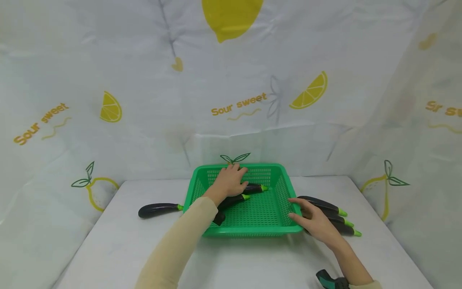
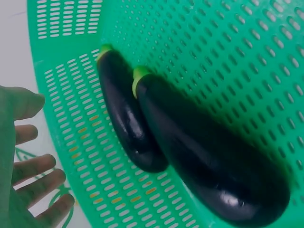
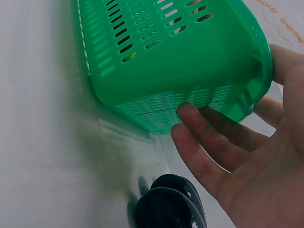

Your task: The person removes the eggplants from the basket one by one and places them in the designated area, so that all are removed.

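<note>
A green plastic basket [image 1: 249, 230] sits mid-table with two eggplants [image 1: 232, 200] visible inside; both show whole in the left wrist view, a smaller eggplant [image 2: 126, 114] beside a larger eggplant [image 2: 209, 152]. My left hand [image 1: 229, 179] reaches over them toward the back rim. Its fingers are spread and hold nothing; in the left wrist view they extend past the rim. My right hand [image 1: 314, 220] grips the basket's right side at the rim, with fingers against the outer wall [image 3: 175, 90] in the right wrist view.
One eggplant [image 1: 159, 210] lies on the table left of the basket. Several eggplants [image 1: 335, 216] lie together to the right, partly behind my right hand. A white sheet with lemon prints [image 1: 162, 132] hangs close behind the table [image 1: 249, 265].
</note>
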`<act>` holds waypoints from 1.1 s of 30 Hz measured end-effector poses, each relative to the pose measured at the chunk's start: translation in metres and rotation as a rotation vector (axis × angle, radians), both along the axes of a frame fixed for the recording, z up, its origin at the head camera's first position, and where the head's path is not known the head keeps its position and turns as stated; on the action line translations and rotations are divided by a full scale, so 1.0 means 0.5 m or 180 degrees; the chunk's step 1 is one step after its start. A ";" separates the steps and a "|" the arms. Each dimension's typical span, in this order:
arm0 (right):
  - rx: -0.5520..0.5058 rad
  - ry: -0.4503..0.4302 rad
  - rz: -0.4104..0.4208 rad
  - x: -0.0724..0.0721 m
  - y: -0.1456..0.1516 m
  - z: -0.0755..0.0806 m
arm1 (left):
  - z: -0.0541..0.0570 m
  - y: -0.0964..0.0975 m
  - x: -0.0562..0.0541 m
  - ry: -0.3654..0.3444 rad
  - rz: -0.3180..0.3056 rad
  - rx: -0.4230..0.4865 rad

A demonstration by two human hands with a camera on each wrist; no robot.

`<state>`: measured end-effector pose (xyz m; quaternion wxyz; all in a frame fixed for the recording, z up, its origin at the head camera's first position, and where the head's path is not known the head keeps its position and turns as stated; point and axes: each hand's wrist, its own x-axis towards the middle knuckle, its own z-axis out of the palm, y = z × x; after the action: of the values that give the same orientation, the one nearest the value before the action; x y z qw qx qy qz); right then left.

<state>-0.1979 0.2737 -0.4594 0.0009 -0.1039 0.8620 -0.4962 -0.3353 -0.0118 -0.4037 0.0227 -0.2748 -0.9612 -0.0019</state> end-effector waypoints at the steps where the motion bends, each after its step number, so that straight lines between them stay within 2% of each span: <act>1: -0.0005 -0.0002 0.0001 0.000 -0.001 0.000 | -0.003 0.002 -0.002 -0.0029 0.0000 -0.0006; 9: -0.0009 0.0012 0.0000 -0.001 -0.006 0.002 | -0.039 0.012 -0.026 -0.0154 0.0056 -0.0129; 16: 0.0032 -0.0019 -0.0032 0.000 -0.009 0.001 | -0.062 0.021 -0.031 -0.0268 0.0042 -0.0177; 21: 0.0009 -0.0042 -0.0057 0.001 -0.010 0.001 | -0.077 0.037 -0.030 -0.0275 -0.0059 -0.0308; 27: 0.0003 -0.0058 -0.0055 0.000 -0.009 -0.001 | -0.087 0.048 -0.027 -0.0356 -0.0042 -0.0446; 33: 0.0017 -0.0011 -0.0080 -0.001 -0.005 -0.001 | -0.084 0.054 -0.026 -0.0384 -0.0102 -0.0471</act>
<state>-0.1982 0.2714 -0.4598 -0.0036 -0.0921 0.8645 -0.4941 -0.3484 0.0155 -0.4458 -0.0556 -0.2904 -0.9538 0.0522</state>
